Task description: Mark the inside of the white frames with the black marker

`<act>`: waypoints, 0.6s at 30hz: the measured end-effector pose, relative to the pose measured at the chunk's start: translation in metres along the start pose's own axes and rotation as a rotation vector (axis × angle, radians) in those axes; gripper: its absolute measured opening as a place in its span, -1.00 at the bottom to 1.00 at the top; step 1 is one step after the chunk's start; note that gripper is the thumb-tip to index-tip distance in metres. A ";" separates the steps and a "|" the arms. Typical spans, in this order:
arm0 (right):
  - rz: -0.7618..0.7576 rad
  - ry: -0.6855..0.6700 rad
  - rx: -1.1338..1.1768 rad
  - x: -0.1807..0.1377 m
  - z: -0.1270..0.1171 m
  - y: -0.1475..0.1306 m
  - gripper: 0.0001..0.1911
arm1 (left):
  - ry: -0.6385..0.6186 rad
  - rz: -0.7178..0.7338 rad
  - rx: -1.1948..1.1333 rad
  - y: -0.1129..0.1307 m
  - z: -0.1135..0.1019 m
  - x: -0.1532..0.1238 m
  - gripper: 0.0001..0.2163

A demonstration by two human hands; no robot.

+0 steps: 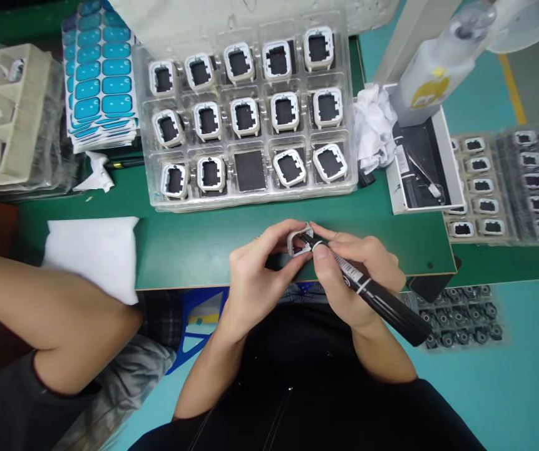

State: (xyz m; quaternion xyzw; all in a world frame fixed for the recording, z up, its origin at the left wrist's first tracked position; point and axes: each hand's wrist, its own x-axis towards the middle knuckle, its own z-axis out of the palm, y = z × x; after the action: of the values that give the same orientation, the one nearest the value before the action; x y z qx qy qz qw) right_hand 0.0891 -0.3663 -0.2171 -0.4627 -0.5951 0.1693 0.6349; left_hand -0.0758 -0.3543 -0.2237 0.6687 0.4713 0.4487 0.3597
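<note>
Between the thumb and fingers of my left hand is a small white plastic watch-case frame, held over the front edge of the green bench. My right hand grips a black marker pen with a white printed label. The pen's tip points into the opening of the frame, and I cannot tell whether it touches. Just behind my hands lies a clear plastic tray of similar white frames. One pocket in its front row has no frame in it.
Left of the tray stand blue-printed sheets and a beige tray stack. A white cloth lies by a co-worker's arm. On the right are crumpled tissue, a white box, a bottle and more trays.
</note>
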 end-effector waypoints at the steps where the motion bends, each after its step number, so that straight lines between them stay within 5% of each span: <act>1: -0.004 0.001 0.000 0.000 0.000 0.000 -0.78 | -0.001 0.004 0.000 0.000 0.000 0.000 -0.67; 18: -0.024 -0.008 -0.045 -0.001 0.001 0.001 -0.78 | -0.015 0.077 0.147 0.001 -0.001 -0.001 -0.75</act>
State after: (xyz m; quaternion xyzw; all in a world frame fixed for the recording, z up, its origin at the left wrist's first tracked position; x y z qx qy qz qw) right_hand 0.0885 -0.3662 -0.2185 -0.4688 -0.6069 0.1500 0.6241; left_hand -0.0769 -0.3555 -0.2221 0.7144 0.4739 0.4214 0.2957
